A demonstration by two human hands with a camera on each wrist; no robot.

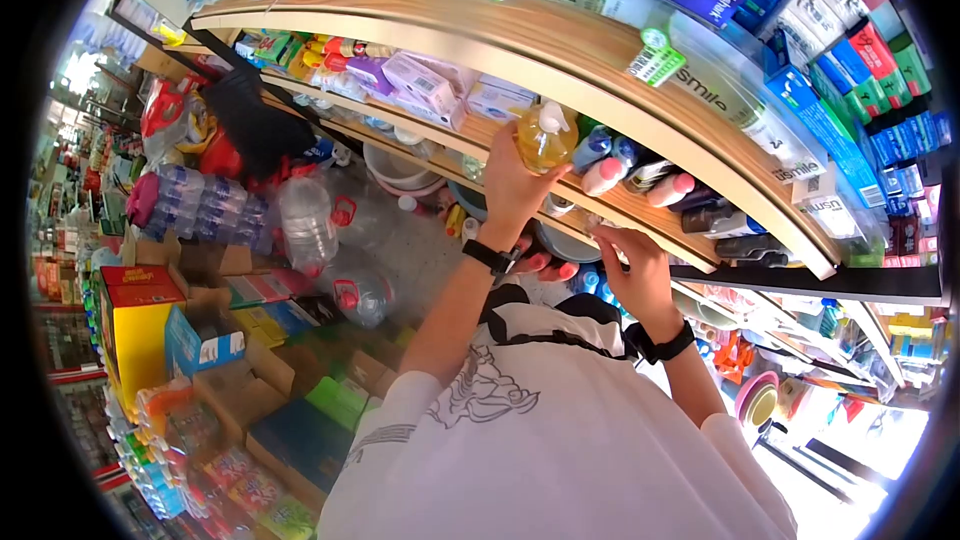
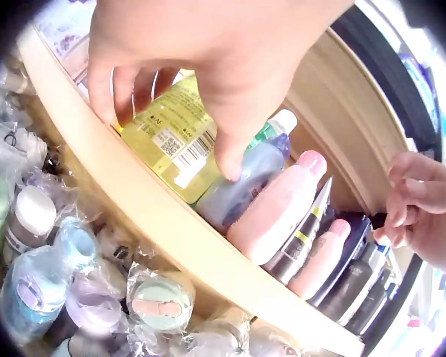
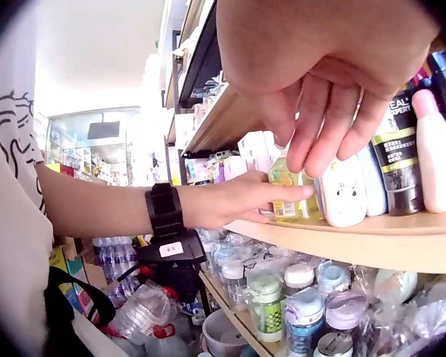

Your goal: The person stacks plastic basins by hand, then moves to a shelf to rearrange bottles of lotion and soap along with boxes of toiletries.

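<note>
A yellow pump bottle (image 1: 546, 140) with a white top stands on the shelf, and my left hand (image 1: 515, 175) grips it. In the left wrist view the left hand (image 2: 201, 52) has its thumb and fingers around the yellow bottle (image 2: 171, 141), whose barcode label shows. Beside it stand a pale blue bottle (image 2: 245, 182) and a pink bottle (image 2: 279, 208). My right hand (image 1: 635, 265) is in front of the shelf, fingers loosely bent, holding nothing visible. In the right wrist view the right hand (image 3: 320, 82) hangs near a white bottle (image 3: 343, 193) with a pink cap.
Dark bottles (image 2: 349, 282) fill the shelf's right end. Purple boxes (image 1: 420, 80) lie left of the yellow bottle. Wrapped cups (image 3: 305, 320) stand on the shelf below. Toothpaste boxes (image 1: 840, 70) line the shelf above. Large plastic jugs (image 1: 305, 220) and open cartons (image 1: 240, 380) are at the left.
</note>
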